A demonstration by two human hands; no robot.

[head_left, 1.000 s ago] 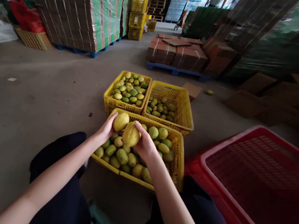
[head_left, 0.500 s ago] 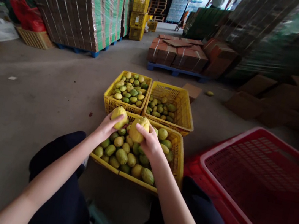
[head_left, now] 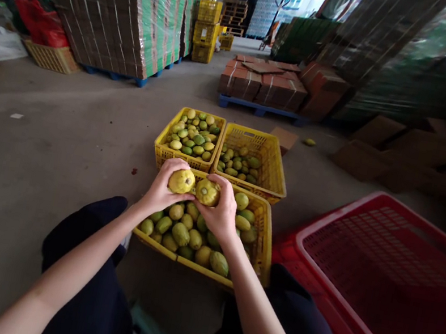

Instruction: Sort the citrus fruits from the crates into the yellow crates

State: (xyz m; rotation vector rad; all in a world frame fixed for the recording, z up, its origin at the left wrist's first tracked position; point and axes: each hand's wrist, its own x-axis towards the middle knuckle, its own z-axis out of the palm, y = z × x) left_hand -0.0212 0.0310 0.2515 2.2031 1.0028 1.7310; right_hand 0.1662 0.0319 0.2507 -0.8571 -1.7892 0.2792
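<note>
- Left hand [head_left: 163, 185]: curled around a yellow fruit [head_left: 181, 181], fingers over the top, thumb along the underside.
- Right hand [head_left: 221, 201]: wrapped the same way about a second, ribbed fruit [head_left: 207, 192].
- Position: both fruits are held up side by side above the front yellow crate [head_left: 264, 243], clear of the green and yellow fruits [head_left: 180, 234] lying in it. Whether the held pair touch cannot be told.
- Orientation: one end of each, with a small dark spot, faces the wearer. Step in hand reads as holding the two up for viewing.
- Technique, judged: keep both at one height and the same angle so the ends can be viewed alike; shift fingers off the surface before viewing the covered sides.
- Grip, judged: light, even pressure should do; the ribs probably give some purchase, while hard squeezing could mark the skin.
- Risk, judged: with the thumbs so near each other, rolling one fruit could knock its neighbour; part the hands slightly first. Staying over the crate limits any drop.
- Surroundings: rear left crate [head_left: 160, 155] and rear right crate [head_left: 274, 159], both holding fruit, stand just beyond; red crate [head_left: 387, 236] at right.
</note>
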